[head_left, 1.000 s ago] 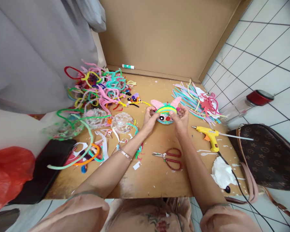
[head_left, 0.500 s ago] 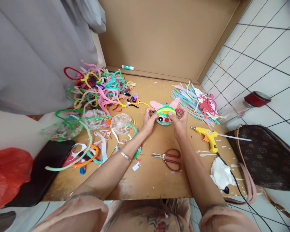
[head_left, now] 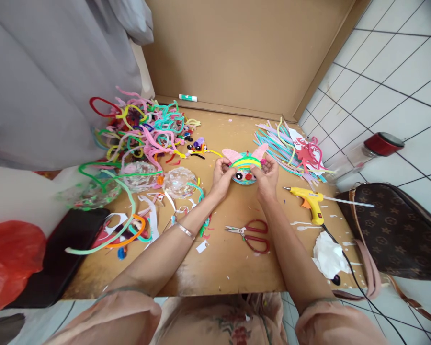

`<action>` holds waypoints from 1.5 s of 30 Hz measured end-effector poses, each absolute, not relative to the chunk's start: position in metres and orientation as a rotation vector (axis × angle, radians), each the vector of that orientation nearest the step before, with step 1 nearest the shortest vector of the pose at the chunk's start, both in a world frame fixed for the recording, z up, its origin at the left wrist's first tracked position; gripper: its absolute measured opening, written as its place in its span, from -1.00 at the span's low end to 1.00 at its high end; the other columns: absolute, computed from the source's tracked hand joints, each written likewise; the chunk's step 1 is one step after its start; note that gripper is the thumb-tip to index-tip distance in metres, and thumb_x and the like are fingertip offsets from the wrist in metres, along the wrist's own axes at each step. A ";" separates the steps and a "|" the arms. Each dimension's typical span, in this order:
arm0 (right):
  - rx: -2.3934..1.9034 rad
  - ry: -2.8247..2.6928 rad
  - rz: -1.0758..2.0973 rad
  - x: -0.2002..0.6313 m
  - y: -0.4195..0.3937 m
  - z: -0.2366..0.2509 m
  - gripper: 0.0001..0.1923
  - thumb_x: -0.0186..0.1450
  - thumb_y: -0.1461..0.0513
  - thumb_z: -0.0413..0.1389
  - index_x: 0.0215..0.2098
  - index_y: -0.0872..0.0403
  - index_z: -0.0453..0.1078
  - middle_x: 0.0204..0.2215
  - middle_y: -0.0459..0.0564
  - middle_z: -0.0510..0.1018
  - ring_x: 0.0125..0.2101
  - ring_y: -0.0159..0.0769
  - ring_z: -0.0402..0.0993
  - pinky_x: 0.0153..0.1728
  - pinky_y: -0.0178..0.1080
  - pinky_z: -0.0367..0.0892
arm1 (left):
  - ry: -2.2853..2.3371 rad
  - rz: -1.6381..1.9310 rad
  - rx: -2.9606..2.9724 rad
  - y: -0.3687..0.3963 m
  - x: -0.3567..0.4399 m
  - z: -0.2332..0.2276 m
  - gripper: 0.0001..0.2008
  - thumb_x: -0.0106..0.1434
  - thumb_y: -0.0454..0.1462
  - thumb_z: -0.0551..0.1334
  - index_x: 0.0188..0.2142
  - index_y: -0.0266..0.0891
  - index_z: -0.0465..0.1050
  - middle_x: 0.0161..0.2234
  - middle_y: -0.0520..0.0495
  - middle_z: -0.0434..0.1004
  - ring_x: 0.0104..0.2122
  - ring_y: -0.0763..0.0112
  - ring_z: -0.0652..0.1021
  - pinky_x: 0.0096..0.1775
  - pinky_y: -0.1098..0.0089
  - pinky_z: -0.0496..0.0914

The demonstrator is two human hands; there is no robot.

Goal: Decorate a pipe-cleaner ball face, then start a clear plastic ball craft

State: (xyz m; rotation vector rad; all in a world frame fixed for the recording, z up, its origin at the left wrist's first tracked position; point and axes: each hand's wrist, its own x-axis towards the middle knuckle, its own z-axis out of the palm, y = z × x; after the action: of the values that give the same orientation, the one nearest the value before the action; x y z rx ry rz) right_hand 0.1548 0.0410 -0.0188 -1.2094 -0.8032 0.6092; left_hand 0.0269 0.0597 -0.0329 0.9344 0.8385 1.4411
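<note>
A round pipe-cleaner animal face (head_left: 244, 168) is held between my two hands over the table. It has pink ears, green and yellow bands, a black-and-white eye and a red round piece beside it. My left hand (head_left: 222, 181) grips its left side, thumb on the front. On the opposite side my right hand (head_left: 267, 179) pinches the edge, its thumb over the yellow band. Red-handled scissors (head_left: 249, 235) lie open-bladed below the face. To the right rests a yellow glue gun (head_left: 311, 201) with a clear glue stick in its back.
Tangled pipe cleaners (head_left: 143, 129) are heaped at the back left, near clear plastic balls (head_left: 180, 182). Straight pipe cleaners (head_left: 276, 146) lie at the back right. A brown handbag (head_left: 398, 230), a bottle (head_left: 373, 148) and white crumpled paper (head_left: 328, 256) stand or lie rightward. A glue tube (head_left: 187, 97) sits behind.
Both hands keep their hold on the animal face, which has barely moved. The camera view has shifted very slightly.
</note>
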 end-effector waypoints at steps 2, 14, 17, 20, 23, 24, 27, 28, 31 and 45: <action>-1.214 -0.791 0.604 0.155 0.041 -0.019 -0.31 -0.12 0.10 0.37 -0.07 0.00 0.24 -0.05 0.05 0.39 -0.01 -0.16 0.42 0.05 -0.04 0.44 | 0.830 1.433 0.946 0.060 0.027 -0.033 -0.68 -0.05 -0.29 0.30 -0.29 -0.14 0.22 -0.49 0.16 0.22 -0.47 0.48 0.33 -0.32 0.43 0.27; -1.195 -0.837 0.621 0.148 0.034 -0.013 -0.25 -0.12 0.02 0.39 -0.03 -0.02 0.22 -0.04 0.05 0.39 0.02 -0.14 0.40 0.07 -0.04 0.41 | 0.843 1.462 0.908 0.060 0.026 -0.031 -0.70 -0.03 -0.31 0.30 -0.31 -0.14 0.24 -0.48 0.15 0.25 -0.47 0.49 0.32 -0.34 0.44 0.26; -1.195 -0.872 0.600 0.145 0.033 -0.012 -0.25 -0.11 0.04 0.37 -0.02 -0.01 0.20 -0.07 0.05 0.39 0.00 -0.14 0.40 0.06 -0.05 0.39 | 0.847 1.463 0.891 0.059 0.027 -0.031 -0.69 -0.04 -0.33 0.31 -0.31 -0.14 0.24 -0.48 0.15 0.25 -0.47 0.49 0.33 -0.35 0.45 0.26; -1.182 -0.880 0.595 0.145 0.034 -0.012 -0.27 -0.11 0.06 0.38 -0.04 -0.02 0.20 -0.06 0.03 0.39 0.01 -0.16 0.40 0.06 -0.08 0.38 | 0.843 1.463 0.857 0.060 0.027 -0.031 -0.68 -0.04 -0.33 0.31 -0.30 -0.14 0.25 -0.49 0.16 0.25 -0.49 0.50 0.33 -0.37 0.45 0.26; -1.133 -0.817 0.633 0.147 0.035 -0.012 -0.32 -0.08 0.04 0.38 -0.07 -0.02 0.23 -0.09 0.01 0.42 -0.03 -0.20 0.43 0.06 -0.09 0.39 | 0.852 1.470 0.817 0.063 0.027 -0.032 -0.69 -0.03 -0.34 0.32 -0.30 -0.14 0.25 -0.49 0.16 0.29 -0.49 0.50 0.35 -0.37 0.46 0.27; -1.107 -0.785 0.653 0.148 0.036 -0.012 -0.35 -0.05 0.02 0.37 -0.08 -0.02 0.24 -0.11 -0.01 0.44 -0.04 -0.21 0.44 0.06 -0.09 0.40 | 0.855 1.472 0.807 0.064 0.027 -0.032 -0.69 -0.03 -0.33 0.32 -0.31 -0.14 0.25 -0.49 0.16 0.30 -0.49 0.50 0.35 -0.37 0.46 0.28; -1.041 -0.687 0.693 0.150 0.037 -0.013 -0.46 0.05 -0.03 0.32 -0.12 -0.02 0.28 -0.14 -0.05 0.48 -0.06 -0.25 0.47 0.07 -0.09 0.40 | 0.858 1.479 0.794 0.066 0.026 -0.033 -0.69 -0.02 -0.29 0.36 -0.34 -0.15 0.25 -0.47 0.15 0.31 -0.48 0.51 0.36 -0.36 0.46 0.29; -1.034 -0.661 0.698 0.150 0.037 -0.014 -0.48 0.07 -0.04 0.31 -0.13 -0.02 0.29 -0.14 -0.06 0.49 -0.06 -0.25 0.48 0.08 -0.09 0.39 | 0.857 1.481 0.797 0.067 0.025 -0.033 -0.68 -0.01 -0.27 0.38 -0.34 -0.16 0.25 -0.46 0.14 0.31 -0.48 0.52 0.36 -0.35 0.46 0.29; -1.047 -0.639 0.709 0.154 0.037 -0.018 -0.49 0.08 -0.08 0.30 -0.14 -0.02 0.30 -0.15 -0.06 0.52 -0.09 -0.26 0.48 0.06 -0.10 0.39 | 0.860 1.468 0.819 0.068 0.024 -0.034 -0.68 0.01 -0.22 0.41 -0.35 -0.17 0.27 -0.45 0.13 0.34 -0.46 0.52 0.38 -0.33 0.46 0.31; -1.202 -0.674 0.822 0.170 0.036 -0.017 -0.52 0.09 -0.15 0.22 -0.21 -0.01 0.41 -0.23 -0.08 0.66 -0.29 -0.33 0.52 -0.35 -0.32 0.34 | 0.919 1.416 0.898 0.067 0.022 -0.036 -0.77 0.07 -0.19 0.33 -0.34 -0.16 0.33 -0.37 0.05 0.44 -0.35 0.45 0.46 -0.27 0.44 0.36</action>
State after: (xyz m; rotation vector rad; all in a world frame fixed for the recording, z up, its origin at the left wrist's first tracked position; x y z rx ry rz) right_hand 0.1703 0.0362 -0.0166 -1.2017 -0.6742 0.8216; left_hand 0.0218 0.0673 -0.0363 0.8979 0.9189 1.4165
